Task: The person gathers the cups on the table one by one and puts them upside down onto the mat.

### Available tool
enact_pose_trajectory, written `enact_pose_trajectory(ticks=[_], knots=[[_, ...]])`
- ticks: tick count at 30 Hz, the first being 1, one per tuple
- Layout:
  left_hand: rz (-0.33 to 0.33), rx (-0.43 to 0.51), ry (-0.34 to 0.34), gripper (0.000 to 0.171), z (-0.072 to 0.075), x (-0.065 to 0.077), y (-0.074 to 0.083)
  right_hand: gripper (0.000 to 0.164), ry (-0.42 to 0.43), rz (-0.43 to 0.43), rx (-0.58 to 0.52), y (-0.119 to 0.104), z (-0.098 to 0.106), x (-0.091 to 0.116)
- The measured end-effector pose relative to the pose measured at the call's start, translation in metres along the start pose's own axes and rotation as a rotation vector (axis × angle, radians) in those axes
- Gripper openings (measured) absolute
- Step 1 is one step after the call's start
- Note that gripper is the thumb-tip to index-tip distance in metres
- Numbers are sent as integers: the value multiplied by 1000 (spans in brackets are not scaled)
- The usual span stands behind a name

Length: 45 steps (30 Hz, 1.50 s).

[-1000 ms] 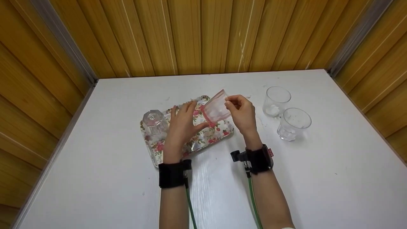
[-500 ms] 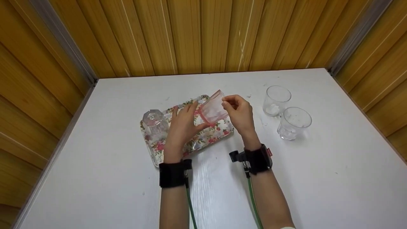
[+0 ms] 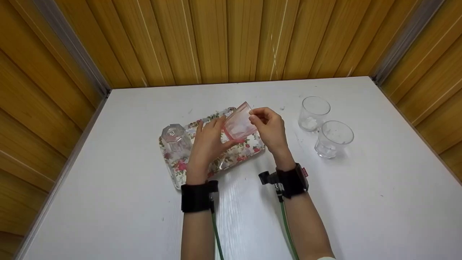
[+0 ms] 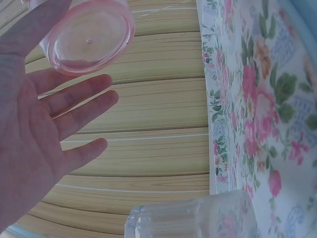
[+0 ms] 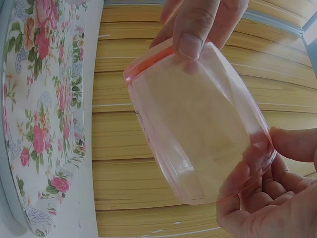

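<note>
Pink glass [image 3: 239, 125] tilts above tray [image 3: 236, 156] bearing clear tumbler [image 3: 176, 138].

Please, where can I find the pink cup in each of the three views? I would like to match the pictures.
Head: the pink cup is near the middle, between the left hand and the right hand.
Left wrist: the pink cup is at the upper left, cut by the top edge.
Right wrist: the pink cup is large, around the centre.
Shared landmark: the floral tray, just left of centre, along the right side, and along the left side, respectively.
</note>
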<state>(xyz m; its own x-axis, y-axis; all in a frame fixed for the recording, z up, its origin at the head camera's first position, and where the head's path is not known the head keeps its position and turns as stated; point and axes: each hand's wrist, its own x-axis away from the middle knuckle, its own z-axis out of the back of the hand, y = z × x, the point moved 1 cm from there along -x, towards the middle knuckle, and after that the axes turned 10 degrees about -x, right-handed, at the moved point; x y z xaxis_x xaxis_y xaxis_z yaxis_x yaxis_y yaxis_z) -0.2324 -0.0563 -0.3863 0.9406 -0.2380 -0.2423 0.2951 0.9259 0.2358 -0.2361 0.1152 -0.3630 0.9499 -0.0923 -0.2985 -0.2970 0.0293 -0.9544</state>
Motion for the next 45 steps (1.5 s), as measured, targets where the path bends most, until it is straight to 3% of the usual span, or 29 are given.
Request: enact_pose_trajectory(ticks=[22,45], knots=[[-2,4,-13,85,-1,-1,-2,15,-53,33,-19,-2,-4,4],[-30,-38,62,77,7,1,-5,14,-29,6,-25,0,-5,2]])
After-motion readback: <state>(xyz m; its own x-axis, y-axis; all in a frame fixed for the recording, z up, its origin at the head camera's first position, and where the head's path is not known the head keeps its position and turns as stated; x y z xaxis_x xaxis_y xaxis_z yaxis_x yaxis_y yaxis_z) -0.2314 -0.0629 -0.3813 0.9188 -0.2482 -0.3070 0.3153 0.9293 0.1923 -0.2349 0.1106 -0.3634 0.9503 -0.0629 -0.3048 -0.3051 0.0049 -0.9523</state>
